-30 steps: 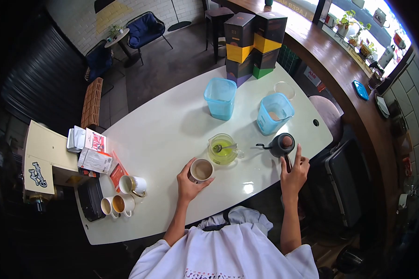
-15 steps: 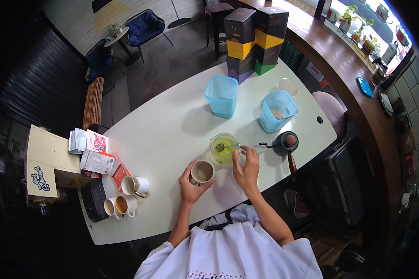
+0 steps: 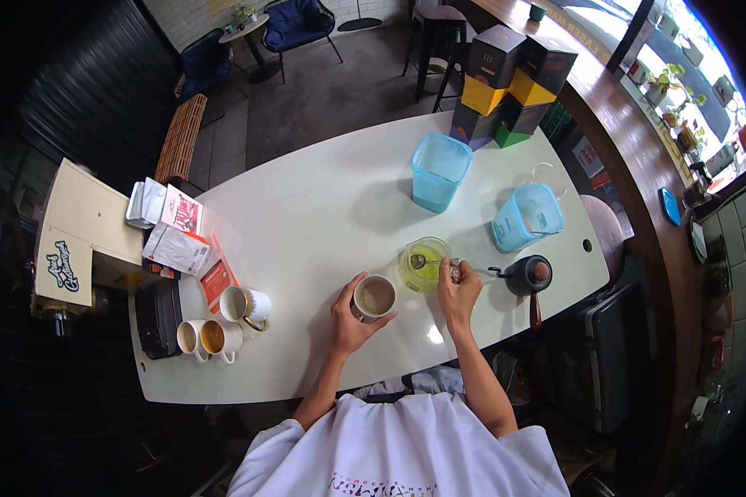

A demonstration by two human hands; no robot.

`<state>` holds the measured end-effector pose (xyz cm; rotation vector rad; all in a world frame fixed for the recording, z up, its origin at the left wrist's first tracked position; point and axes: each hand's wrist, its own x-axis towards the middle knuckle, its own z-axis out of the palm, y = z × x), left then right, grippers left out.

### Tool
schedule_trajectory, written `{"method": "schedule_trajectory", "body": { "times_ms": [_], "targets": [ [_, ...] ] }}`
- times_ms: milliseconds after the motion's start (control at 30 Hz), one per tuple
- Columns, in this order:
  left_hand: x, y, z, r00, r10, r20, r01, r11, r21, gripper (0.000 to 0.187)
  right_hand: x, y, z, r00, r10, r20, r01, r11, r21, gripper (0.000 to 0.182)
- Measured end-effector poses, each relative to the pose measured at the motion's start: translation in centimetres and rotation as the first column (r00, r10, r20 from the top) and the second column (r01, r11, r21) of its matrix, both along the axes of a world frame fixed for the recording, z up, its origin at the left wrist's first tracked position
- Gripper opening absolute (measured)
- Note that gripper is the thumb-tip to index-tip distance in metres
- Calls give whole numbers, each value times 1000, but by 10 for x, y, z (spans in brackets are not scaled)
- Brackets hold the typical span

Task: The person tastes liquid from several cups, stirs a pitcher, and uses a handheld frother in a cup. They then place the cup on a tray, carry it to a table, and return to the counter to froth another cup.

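— What is seen nearest on the glossy white worktop (image 3: 307,240)?
— A round cup (image 3: 375,296) of milky brown drink is gripped by the left hand (image 3: 350,319).
— And just beyond?
— A clear glass jug (image 3: 425,263) of green liquid; its spoon (image 3: 429,263) handle is pinched by the right hand (image 3: 458,291). A black kettle (image 3: 529,276) stands beside.

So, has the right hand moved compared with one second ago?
Yes. The right hand has gone from beside the black kettle leftward to the glass of green liquid, where it grips the spoon handle.
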<state>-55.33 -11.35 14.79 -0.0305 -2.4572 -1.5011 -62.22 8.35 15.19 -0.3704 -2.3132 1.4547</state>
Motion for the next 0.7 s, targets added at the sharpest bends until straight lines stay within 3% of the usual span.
{"method": "schedule_trajectory", "body": {
  "times_ms": [67, 200, 267, 400, 567, 700],
  "targets": [
    [1, 1, 1, 1000, -10, 1, 10, 1000, 28, 86, -1, 4, -1, 998, 50, 28, -48, 995, -85, 47],
    [2, 3, 4, 1000, 16, -4, -16, 1000, 24, 86, -4, 5, -1, 996, 81, 23, -79, 993, -90, 45],
    [2, 3, 4, 1000, 9, -3, -9, 1000, 27, 85, -5, 5, 6, 991, 83, -103, -79, 996, 42, 45],
    [3, 2, 1, 1000, 21, 14, -22, 998, 54, 84, -6, 15, 39, 983, 177, -54, -169, 978, 121, 44],
    [0, 1, -6, 999, 19, -37, -19, 1000, 7, 83, -10, 15, 80, 908, 398, -131, -338, 881, 331, 42],
    [-2, 0, -3, 998, 20, -53, -19, 1000, 13, 84, -10, 8, 100, 877, 475, -77, -397, 805, 441, 40]
  ]
}}
